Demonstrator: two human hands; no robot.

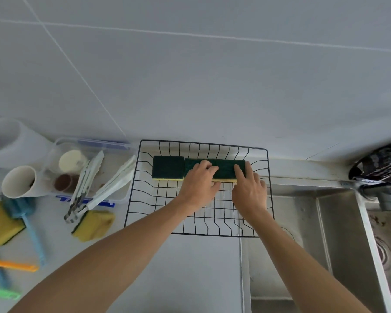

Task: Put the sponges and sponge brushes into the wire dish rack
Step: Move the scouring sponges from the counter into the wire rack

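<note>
Both hands are down inside the black wire dish rack (266, 188), which sits on the pale worktop (201, 267) against the wall, just beside the steel sink (303, 222). The left hand (199, 188) and the right hand (248, 193) lie flat on the dark green scouring tops of yellow-backed sponges (224, 169) lined up along the rack's far side. The fingers (207, 167) are spread and pressing rather than gripping, so nothing is actually held. They appear to be squaring the row against a further green-topped sponge (168, 170) at its left end (a tidy row leaves the near half of the rack free).

Much remains outside. On the worktop to the left lie a yellow sponge with a dark underside (93, 225), a larger yellow sponge (0, 224) and a blue sponge brush with a long pale handle (23, 207), touching that larger sponge. More coloured handles at the left edge are too blurred to identify.
</note>
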